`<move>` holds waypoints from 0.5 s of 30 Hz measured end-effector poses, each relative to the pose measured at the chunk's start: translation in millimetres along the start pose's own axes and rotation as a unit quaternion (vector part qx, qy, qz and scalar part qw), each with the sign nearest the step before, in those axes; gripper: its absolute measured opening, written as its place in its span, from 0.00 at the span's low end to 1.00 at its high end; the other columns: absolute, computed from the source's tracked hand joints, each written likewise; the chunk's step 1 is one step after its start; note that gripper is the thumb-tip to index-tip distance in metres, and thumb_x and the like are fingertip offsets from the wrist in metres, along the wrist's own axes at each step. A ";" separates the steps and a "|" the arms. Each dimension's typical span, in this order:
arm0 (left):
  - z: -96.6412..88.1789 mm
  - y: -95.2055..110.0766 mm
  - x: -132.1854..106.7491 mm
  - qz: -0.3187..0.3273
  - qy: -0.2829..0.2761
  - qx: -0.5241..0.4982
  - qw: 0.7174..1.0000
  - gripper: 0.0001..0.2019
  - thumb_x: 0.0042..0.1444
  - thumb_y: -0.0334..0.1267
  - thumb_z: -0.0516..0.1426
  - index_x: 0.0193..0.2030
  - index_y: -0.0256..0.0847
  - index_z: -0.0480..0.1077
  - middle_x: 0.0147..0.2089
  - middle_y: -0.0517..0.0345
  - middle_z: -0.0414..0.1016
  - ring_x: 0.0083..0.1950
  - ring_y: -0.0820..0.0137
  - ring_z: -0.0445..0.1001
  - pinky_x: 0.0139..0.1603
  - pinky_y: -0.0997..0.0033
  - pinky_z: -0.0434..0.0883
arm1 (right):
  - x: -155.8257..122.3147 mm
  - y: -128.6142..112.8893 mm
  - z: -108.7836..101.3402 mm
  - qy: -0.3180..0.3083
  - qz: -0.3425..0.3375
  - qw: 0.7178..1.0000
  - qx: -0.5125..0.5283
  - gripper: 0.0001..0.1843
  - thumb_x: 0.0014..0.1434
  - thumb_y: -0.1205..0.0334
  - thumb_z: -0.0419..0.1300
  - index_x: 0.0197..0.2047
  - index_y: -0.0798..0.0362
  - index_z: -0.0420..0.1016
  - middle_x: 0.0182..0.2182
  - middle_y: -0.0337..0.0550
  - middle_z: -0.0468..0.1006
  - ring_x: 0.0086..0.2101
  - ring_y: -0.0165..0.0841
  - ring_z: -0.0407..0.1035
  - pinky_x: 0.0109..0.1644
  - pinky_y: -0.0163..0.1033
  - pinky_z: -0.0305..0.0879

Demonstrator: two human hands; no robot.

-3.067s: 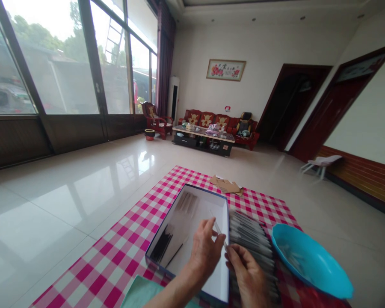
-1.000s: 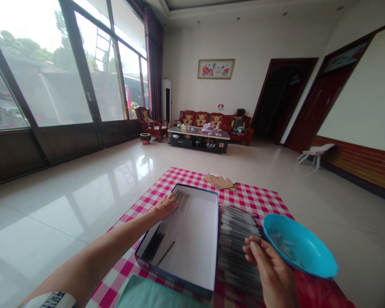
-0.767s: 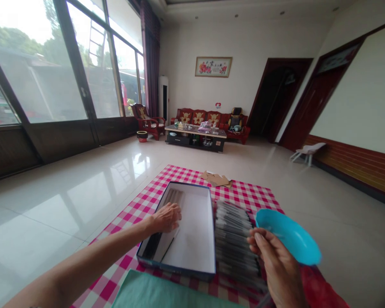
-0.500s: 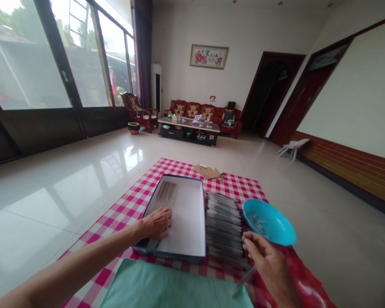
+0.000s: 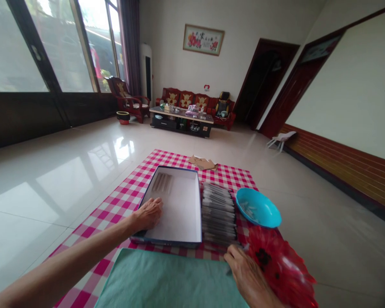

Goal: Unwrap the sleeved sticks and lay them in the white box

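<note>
My left hand [image 5: 148,215] rests palm down, fingers curled, inside the near left corner of a shallow white box with a blue rim [image 5: 182,204]. A small bunch of thin dark sticks [image 5: 162,182] lies at the box's far end. To the right of the box lies a row of dark stick packets [image 5: 218,211]. My right hand [image 5: 248,278] is near the bottom edge, fingers closed on a thin stick at the near end of that row.
Everything lies on a red-and-white checked cloth [image 5: 115,205] on a glossy tile floor. A blue bowl [image 5: 258,208] and a red plastic dish [image 5: 280,267] sit at the right, a teal cloth [image 5: 167,280] near me, cardboard scraps [image 5: 202,163] beyond. Sofa and coffee table [image 5: 180,116] stand far back.
My left hand slid from the box's far end back to its near left corner. My right hand drew back toward me with a thin stick. The view tilted down.
</note>
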State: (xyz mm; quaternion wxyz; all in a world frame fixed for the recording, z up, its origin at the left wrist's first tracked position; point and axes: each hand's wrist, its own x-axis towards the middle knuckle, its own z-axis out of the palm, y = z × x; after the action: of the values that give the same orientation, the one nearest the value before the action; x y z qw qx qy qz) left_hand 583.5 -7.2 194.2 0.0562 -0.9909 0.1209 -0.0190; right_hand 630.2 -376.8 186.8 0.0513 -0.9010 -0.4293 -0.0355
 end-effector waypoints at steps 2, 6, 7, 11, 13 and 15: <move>0.9 -0.1 -0.1 -0.009 0.004 -0.002 1.000 0.10 0.53 0.33 0.52 0.24 0.36 0.70 0.36 0.47 0.70 0.45 0.59 0.65 0.41 0.63 0.61 | -1.6 3.8 8.3 0.013 -0.014 1.000 -0.020 0.15 0.52 0.80 0.49 0.28 0.50 0.69 0.31 0.40 0.71 0.33 0.32 0.68 0.34 0.34 0.59; 3.6 0.2 -2.1 -0.019 0.010 -0.011 1.000 0.11 0.52 0.29 0.51 0.22 0.36 0.69 0.34 0.47 0.70 0.44 0.59 0.65 0.39 0.64 0.60 | -5.9 11.1 19.4 0.028 -0.043 0.998 -0.041 0.14 0.53 0.78 0.50 0.29 0.50 0.69 0.31 0.41 0.72 0.33 0.32 0.68 0.35 0.35 0.59; 3.7 0.2 -3.0 -0.021 0.012 -0.014 1.000 0.11 0.52 0.29 0.52 0.21 0.36 0.69 0.34 0.47 0.70 0.45 0.59 0.65 0.39 0.64 0.60 | -6.3 11.8 19.9 0.030 -0.047 0.998 -0.043 0.14 0.53 0.78 0.49 0.29 0.50 0.69 0.31 0.41 0.72 0.33 0.32 0.68 0.35 0.35 0.59; -1.7 0.7 -6.5 -0.031 0.022 -0.029 0.999 0.11 0.51 0.28 0.52 0.20 0.36 0.68 0.33 0.47 0.70 0.44 0.58 0.65 0.40 0.63 0.61 | -1.6 6.0 6.3 0.032 -0.045 0.998 -0.036 0.15 0.53 0.79 0.48 0.29 0.50 0.68 0.29 0.41 0.72 0.31 0.33 0.68 0.34 0.36 0.60; -8.5 3.0 -7.0 -0.036 0.035 -0.041 0.998 0.10 0.52 0.29 0.52 0.22 0.36 0.69 0.36 0.47 0.70 0.46 0.58 0.65 0.42 0.62 0.62 | 5.4 -1.3 -9.8 0.034 -0.042 0.999 -0.004 0.14 0.55 0.77 0.48 0.32 0.49 0.68 0.29 0.41 0.72 0.31 0.34 0.68 0.35 0.37 0.61; -18.3 9.0 -5.6 -0.039 0.053 -0.057 0.996 0.07 0.52 0.31 0.53 0.27 0.37 0.70 0.40 0.47 0.70 0.48 0.58 0.65 0.45 0.61 0.62 | 16.4 -10.0 -28.0 0.050 -0.034 0.997 0.056 0.13 0.57 0.74 0.47 0.36 0.49 0.68 0.31 0.42 0.72 0.32 0.34 0.68 0.37 0.38 0.63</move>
State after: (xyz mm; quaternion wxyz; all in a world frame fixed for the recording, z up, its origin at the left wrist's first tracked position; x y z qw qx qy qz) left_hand 575.0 -16.4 211.2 -0.0076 -0.9941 0.0854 -0.0662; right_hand 632.2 -361.4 216.9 0.1221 -0.8789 -0.4575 -0.0582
